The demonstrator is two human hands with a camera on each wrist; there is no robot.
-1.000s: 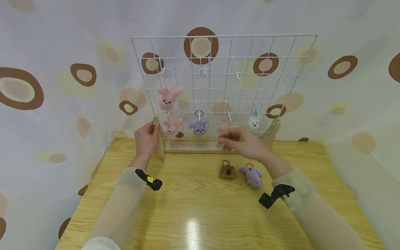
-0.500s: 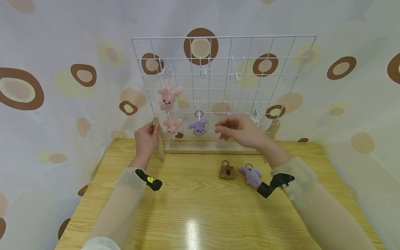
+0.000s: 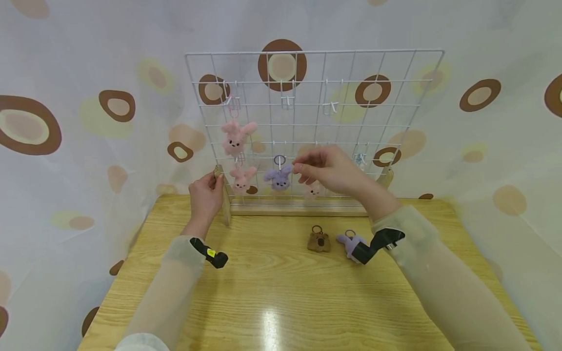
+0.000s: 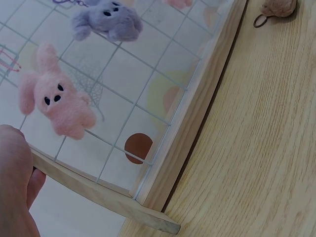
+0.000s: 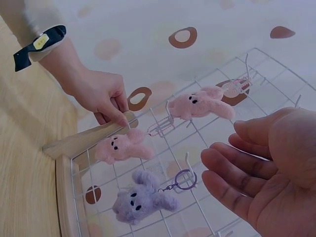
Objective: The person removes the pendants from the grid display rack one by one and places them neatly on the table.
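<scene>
- The left hand (image 3: 206, 192) is gripping the wooden side post (image 3: 226, 202) at the left end of the wire grid rack (image 3: 316, 51).
- The right hand (image 3: 335, 170) is hovering before the rack, fingers loosely bent, parted from the thumb and holding nothing.
- A purple bunny keychain (image 3: 280, 180) is hanging on the rack's lower row, just beside the right hand.
- A pink plush (image 3: 313, 189), perhaps a bunny, is hanging on the rack, partly hidden.
- A brown bear keychain (image 3: 319, 242) is lying on the worktop (image 3: 246, 292) in front of the rack.
</scene>
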